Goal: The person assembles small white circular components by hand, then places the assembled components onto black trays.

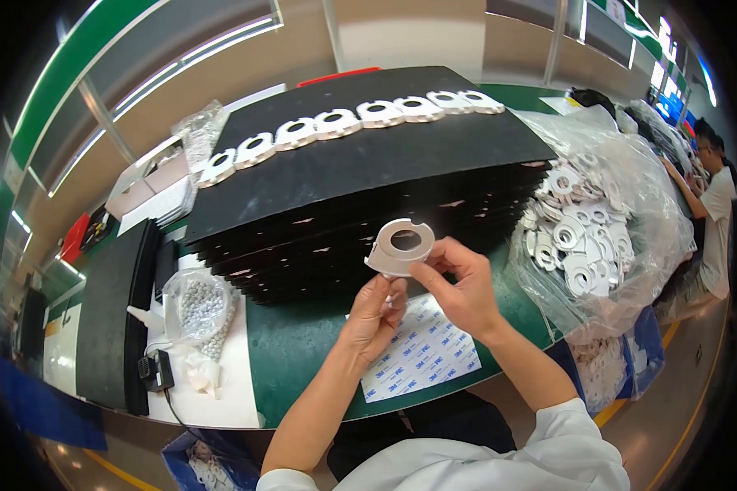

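And holding it mid-air, right in the middle: a white ring part (391,261), round hole thru it, tilted, over the green table (299,335) and just in front of the black stack. Pinching its bottom edge w/ thumb & fingertips of the left hand (373,315), other fingers curled in. Gripping its right edge w/ the right hand (467,286), thumb at the near side, fingers bent round behind; can't tell the exact spot of the hidden tips.

Below both hands, a white sheet w/ blue print (422,356), flat on the tabletop. Behind the ring, a tall stack of black boards (368,155), and along its top a row of similar white parts (337,123), running L to R.

Over to the R, a big clear bag (659,237), heaped w/ more loose white parts (581,237). Lower down, beside the table, a blue bin (647,352). Far R, past the bag, a co-worker (719,213) in a pale top, arm out fwd.

Now L: a small bag of pearly beads (201,311) on a white board (236,393), w/ a black adapter (157,371) & cable nearby. Further L, a big black panel (110,319). Back L, an open box (143,184).
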{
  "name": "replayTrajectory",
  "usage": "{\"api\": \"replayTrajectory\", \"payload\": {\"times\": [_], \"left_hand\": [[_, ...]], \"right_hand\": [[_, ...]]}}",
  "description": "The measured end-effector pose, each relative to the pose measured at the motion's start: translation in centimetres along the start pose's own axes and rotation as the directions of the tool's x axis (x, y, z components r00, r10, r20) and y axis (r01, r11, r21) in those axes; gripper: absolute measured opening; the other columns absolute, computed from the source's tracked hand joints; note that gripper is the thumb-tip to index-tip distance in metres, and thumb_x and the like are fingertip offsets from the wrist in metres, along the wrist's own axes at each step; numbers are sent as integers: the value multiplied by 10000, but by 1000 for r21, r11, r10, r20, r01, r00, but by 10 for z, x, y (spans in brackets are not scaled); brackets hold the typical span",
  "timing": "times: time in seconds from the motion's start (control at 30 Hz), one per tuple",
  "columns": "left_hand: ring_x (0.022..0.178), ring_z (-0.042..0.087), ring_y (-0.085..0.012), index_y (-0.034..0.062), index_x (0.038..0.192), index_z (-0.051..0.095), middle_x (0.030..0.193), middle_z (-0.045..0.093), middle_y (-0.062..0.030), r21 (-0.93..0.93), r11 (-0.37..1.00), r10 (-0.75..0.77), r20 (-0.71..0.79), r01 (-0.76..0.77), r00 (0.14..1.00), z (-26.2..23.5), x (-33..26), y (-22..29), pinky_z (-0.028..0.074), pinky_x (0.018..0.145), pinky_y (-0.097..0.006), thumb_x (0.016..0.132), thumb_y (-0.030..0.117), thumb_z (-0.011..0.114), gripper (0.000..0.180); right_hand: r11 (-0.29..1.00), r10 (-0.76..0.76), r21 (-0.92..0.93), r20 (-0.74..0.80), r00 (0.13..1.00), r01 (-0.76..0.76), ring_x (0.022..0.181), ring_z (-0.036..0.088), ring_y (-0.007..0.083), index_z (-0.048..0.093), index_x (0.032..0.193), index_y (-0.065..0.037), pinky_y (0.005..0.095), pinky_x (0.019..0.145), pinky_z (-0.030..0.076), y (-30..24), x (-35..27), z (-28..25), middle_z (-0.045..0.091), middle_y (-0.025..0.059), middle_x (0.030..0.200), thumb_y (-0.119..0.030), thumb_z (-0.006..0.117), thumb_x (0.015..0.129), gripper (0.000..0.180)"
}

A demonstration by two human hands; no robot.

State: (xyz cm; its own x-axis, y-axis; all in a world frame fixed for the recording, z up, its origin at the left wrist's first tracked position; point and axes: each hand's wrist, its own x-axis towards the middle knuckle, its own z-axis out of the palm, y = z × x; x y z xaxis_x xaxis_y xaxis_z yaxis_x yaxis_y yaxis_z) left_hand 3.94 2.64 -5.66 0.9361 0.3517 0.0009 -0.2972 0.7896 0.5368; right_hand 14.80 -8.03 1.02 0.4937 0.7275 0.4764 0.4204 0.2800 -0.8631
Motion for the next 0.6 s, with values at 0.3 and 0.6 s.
{"api": "replayTrajectory", "payload": {"times": [0.3, 0.6], "left_hand": [[696, 480, -175, -10, 1098, 437, 1061, 525, -189, -210, 978, -70, -260, 15, 963, 0, 2, 8, 350, 491, -202, 781, -67, 425, 323], [632, 436, -116, 36, 1075, 421, 1072, 561, -186, -67, 995, -88, -249, 74, 965, 1, 1, 3, 314, 444, -171, 938, 107, 415, 155]], "right_hand": [[941, -297, -98, 223, 928, 325, 592, 552, 108, 481, 1131, 2, 224, 537, 431, -88, 117, 62, 619, 62, 708, -62, 617, 783, 379], [943, 285, 11, 487, 825, -333, 515, 598, 164, 590, 614, 72, 249, 484, 489, -70, 185, 140, 598, 111, 603, -25, 670, 613, 126]]}}
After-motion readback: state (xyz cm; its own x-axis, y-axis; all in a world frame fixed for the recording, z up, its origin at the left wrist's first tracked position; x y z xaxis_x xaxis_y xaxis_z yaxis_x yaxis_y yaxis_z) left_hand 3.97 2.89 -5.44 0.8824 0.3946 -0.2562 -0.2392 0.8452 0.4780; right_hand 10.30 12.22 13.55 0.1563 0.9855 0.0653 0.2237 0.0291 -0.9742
